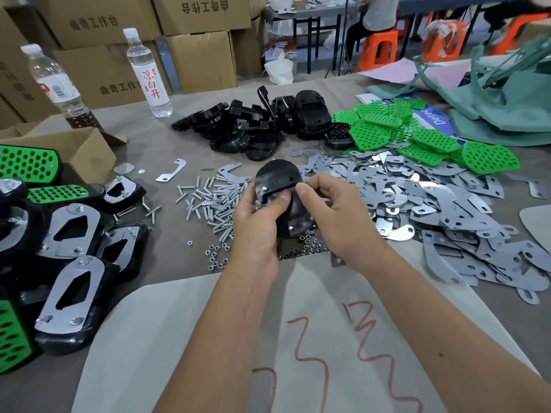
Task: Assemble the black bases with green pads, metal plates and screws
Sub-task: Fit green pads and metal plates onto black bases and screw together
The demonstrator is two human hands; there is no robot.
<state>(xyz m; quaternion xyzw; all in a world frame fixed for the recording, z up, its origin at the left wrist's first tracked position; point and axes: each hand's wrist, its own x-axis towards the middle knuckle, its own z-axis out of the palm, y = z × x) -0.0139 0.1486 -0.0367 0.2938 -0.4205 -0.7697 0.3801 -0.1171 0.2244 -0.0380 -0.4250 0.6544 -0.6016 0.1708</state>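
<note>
Table carries everything, so we run it biggest to smallest. Finished units sit stacked at the left edge, roughly eight in view, some plate side up, some showing green. Black bases are heaped at the far centre, a dozen or more (too tangled for an exact count). Green pads lie piled to the right of them, about a dozen visible. Metal plates spread across the right side, well past fifty, with two strays off to the left of the main heap. Screws lie in a loose pile just left of the hands, several dozen. Nuts lie scattered near the wrists, a couple dozen at least.

Step in hand: we judge we're seating screws through one base, held up over the screw pile at centre. Left hand holds its near-left side, fingers curled round it, thumb on top. Right hand has fingers closed on the right edge, thumb pressing the face. Two screw heads already show in the base.

To do it well: keep the base steady with the left, line each screw square to its hole before pushing, check that the heads sit flush before fitting a plate (crooked ones will likely bind).
</note>
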